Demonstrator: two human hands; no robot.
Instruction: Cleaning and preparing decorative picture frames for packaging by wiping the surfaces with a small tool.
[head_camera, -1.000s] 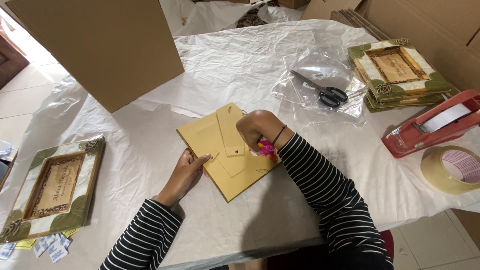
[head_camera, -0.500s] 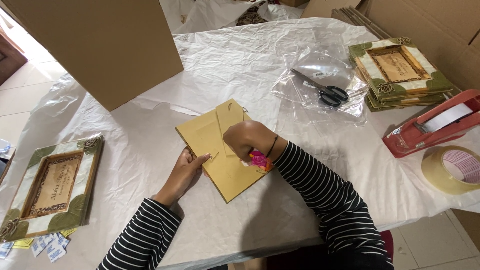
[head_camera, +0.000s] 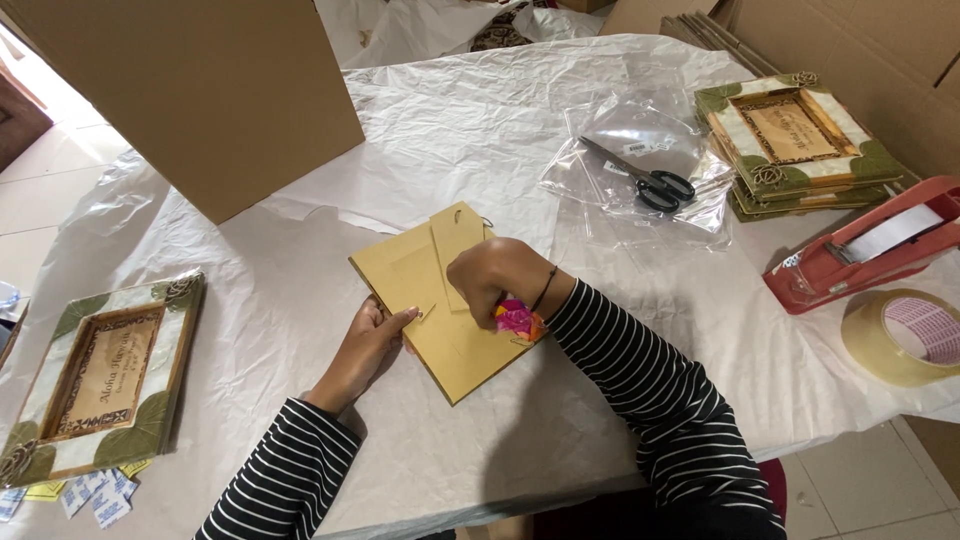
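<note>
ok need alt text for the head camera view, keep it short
A person in striped sleeves steadies a yellow-brown frame backing board on a paper-covered table with the left hand, while the right hand presses on it holding a small pink object. Scissors and decorated frames lie nearby.

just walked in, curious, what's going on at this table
A person in striped sleeves works on a tan backing board lying face down on the white-covered table. The left hand steadies its edge; the right hand presses on it, gripping a small pink tool. Scissors, tape and finished frames lie nearby.
</note>
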